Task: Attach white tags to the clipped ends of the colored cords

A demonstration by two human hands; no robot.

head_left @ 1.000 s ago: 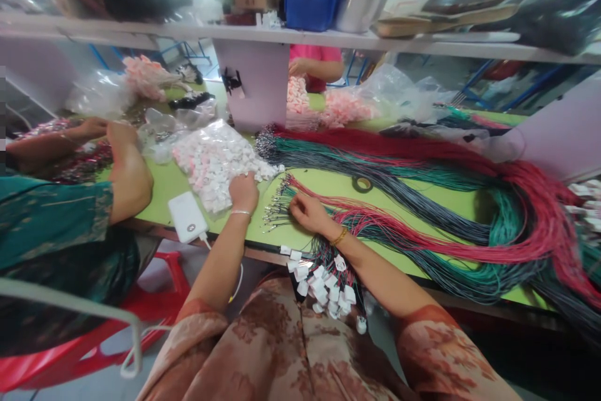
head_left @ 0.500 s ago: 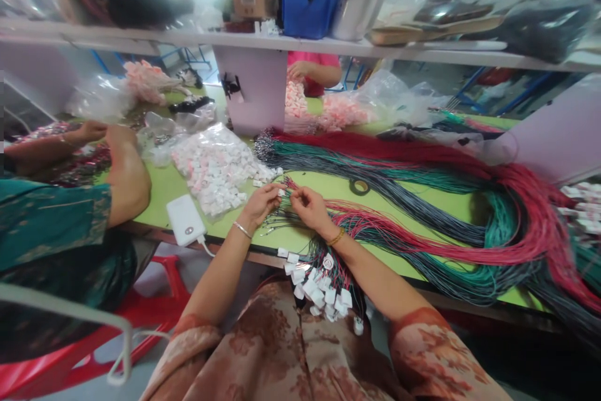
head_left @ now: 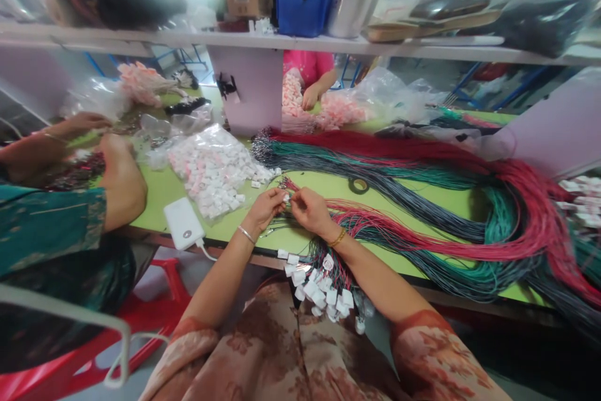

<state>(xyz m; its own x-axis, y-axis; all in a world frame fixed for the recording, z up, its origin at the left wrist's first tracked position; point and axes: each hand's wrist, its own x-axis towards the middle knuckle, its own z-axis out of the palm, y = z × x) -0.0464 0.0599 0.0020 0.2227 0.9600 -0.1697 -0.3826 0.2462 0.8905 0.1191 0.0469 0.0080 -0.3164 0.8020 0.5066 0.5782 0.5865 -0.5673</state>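
Sitting off to the left is a flat white plastic power bank (head_left: pixel 183 224) with a white cable, and just past it a clear plastic bag full of tiny white connectors (head_left: pixel 211 166), a few spilled out at its right corner. Both are clear of the hands, so no bother there.

Next along, the left hand (head_left: pixel 267 207) pinches a small white plastic connector (head_left: pixel 286 199) between thumb and fingers. That bit is the key spot imo: the connector is right in the gap between the two hands, held by the left, with the right hand (head_left: pixel 310 210) just beside it. The right hand's fingers are curled in close, but I can't tell if they've got a wire or are touching the connector. Its own long axis is too small to make out.

Just behind the fingertips are the metal-tipped wire ends (head_left: pixel 284 183), pointing left. Below, a clump of white connectors on wires (head_left: pixel 323 294) hangs at the bench edge. Thin red and green wires (head_left: pixel 375 216) run roughly left-right, with the right wrist across them, hiding part. Behind that sit a black tape roll (head_left: pixel 358 185) and a thick red, green and dark grey hank (head_left: pixel 422 154) looping round at the right.
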